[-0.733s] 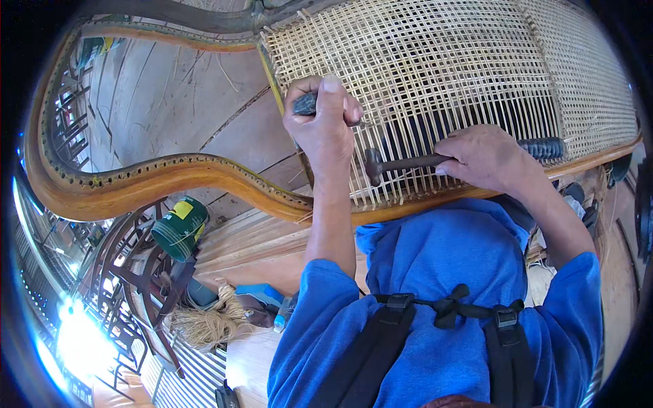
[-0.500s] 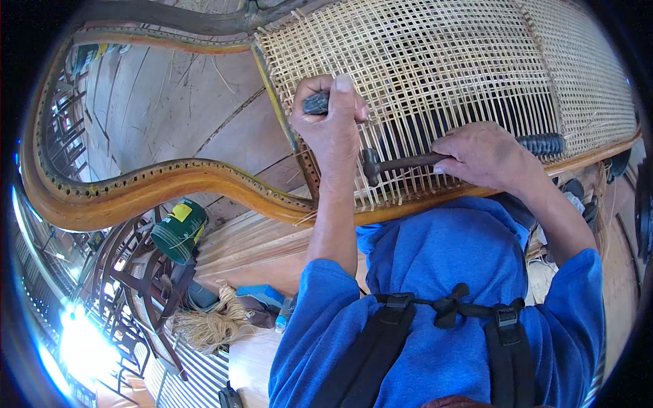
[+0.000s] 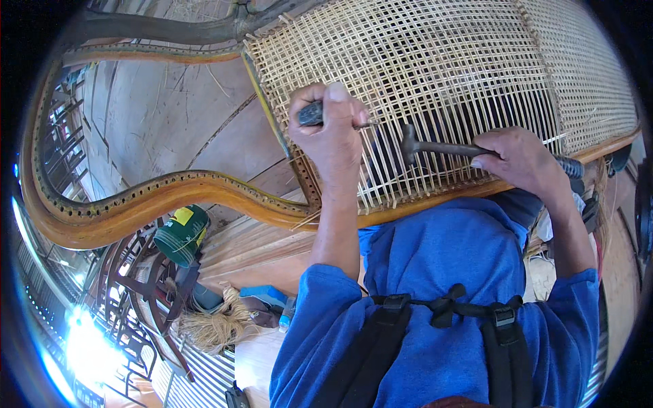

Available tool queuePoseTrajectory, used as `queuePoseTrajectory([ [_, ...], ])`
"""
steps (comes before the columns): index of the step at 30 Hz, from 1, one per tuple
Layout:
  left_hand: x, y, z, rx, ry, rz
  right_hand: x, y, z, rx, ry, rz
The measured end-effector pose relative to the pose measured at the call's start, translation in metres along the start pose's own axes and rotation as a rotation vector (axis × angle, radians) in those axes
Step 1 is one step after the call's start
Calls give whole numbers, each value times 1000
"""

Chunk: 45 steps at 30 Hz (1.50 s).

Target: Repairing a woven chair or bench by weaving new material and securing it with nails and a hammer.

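Over the cane weave (image 3: 422, 64), our left hand (image 3: 331, 129) grips a dark-handled tool (image 3: 311, 114), our right hand (image 3: 525, 162) a hammer (image 3: 445, 148) pointing leftward toward it.

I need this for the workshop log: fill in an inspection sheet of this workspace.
Surface: boards under the work, with loose strands scattered on them.
Job's things: cane panel on a curved wooden frame with a row of holes; the weave is more open near the person.
Left hand: closed around a dark-handled tool, metal tip over the cane.
Right hand: closed around a hammer, head at the open weave; contact cannot be told.
Clutter: green bucket and a bundle of pale strands, lower left.
Cables: none clearly made out.
Surroundings: dark wooden chair frames; bright glare, lower left.
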State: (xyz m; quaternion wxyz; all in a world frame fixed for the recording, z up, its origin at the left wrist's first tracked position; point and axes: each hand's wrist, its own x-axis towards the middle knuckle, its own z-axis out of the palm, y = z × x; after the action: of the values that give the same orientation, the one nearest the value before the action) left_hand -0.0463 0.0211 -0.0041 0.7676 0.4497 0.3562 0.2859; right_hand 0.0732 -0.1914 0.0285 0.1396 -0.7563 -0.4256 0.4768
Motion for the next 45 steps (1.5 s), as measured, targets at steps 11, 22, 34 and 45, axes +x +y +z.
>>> queuePoseTrajectory([
  [11,1,-11,10,-33,-6,-25,-35,23,12,219,91,177],
  [22,1,-8,12,9,-75,-13,-44,27,20,305,125,230],
  [34,-4,-31,40,-64,-23,-56,-63,30,16,327,134,311],
  [45,-7,-28,36,9,-75,-82,-66,39,24,272,142,219],
])
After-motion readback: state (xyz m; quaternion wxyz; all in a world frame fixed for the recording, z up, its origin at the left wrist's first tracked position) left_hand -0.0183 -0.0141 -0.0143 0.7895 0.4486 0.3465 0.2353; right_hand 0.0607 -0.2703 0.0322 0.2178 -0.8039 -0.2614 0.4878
